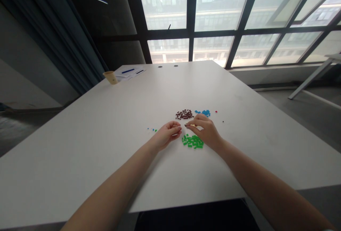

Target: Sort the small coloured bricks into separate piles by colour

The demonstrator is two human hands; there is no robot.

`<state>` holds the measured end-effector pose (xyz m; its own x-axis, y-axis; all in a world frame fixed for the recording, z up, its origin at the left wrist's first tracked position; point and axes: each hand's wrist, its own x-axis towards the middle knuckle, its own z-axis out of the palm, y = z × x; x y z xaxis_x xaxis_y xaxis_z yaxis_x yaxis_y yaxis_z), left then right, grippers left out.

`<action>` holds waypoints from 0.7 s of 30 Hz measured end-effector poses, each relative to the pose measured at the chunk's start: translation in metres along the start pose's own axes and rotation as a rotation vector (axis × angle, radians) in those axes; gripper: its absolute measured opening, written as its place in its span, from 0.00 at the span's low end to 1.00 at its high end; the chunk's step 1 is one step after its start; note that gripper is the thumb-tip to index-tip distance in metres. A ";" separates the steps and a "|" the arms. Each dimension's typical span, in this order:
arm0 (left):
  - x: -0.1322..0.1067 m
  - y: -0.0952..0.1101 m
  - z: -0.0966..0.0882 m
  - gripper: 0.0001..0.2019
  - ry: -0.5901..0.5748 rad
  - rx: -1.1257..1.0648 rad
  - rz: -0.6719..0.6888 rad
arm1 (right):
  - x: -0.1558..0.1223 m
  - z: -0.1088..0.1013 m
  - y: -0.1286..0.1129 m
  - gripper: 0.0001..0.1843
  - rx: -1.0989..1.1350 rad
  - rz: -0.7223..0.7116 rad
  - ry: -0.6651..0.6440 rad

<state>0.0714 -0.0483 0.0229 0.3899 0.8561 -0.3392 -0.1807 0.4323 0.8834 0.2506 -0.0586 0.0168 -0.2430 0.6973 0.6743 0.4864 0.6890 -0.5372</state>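
Note:
My right hand [205, 128] pinches a small dark brown toy brick [185, 125] between thumb and fingertips, just above the table. Facing it from the left, my left hand [169, 133] has its fingers curled together; whatever they hold, if anything, is too small to make out. A narrow gap separates the two hands. Beyond them lies a pile of dark brown bricks [184, 114], with a smaller blue pile [205, 112] to its right, close to my right knuckles. Green bricks [192, 141] are heaped on the near side, partly covered by my right hand.
A few tiny blue and green pieces [153, 129] lie left of my left hand. One red piece [216, 111] and a dark one [223, 121] sit to the right. On the white table [106, 152], a paper cup [110, 78] and papers with pens [129, 72] stand far left.

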 end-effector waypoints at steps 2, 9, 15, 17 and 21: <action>0.001 0.000 -0.001 0.14 0.006 0.011 -0.002 | 0.000 0.000 -0.001 0.05 0.002 0.007 -0.002; 0.003 0.000 -0.006 0.14 0.029 0.081 0.032 | 0.001 -0.002 -0.003 0.05 0.021 0.047 0.005; 0.000 0.025 -0.035 0.13 0.167 0.498 0.245 | 0.000 0.001 -0.001 0.04 0.071 0.100 -0.013; 0.000 0.032 -0.053 0.11 0.263 0.788 0.324 | 0.002 0.003 0.003 0.05 0.068 0.130 -0.018; 0.002 0.036 -0.089 0.09 0.506 1.325 0.231 | 0.019 0.008 0.020 0.06 -0.047 0.209 -0.080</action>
<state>-0.0143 -0.0058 0.0259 0.0602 0.9979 0.0231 0.8735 -0.0639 0.4827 0.2486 -0.0305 0.0144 -0.1980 0.8388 0.5071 0.5713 0.5191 -0.6357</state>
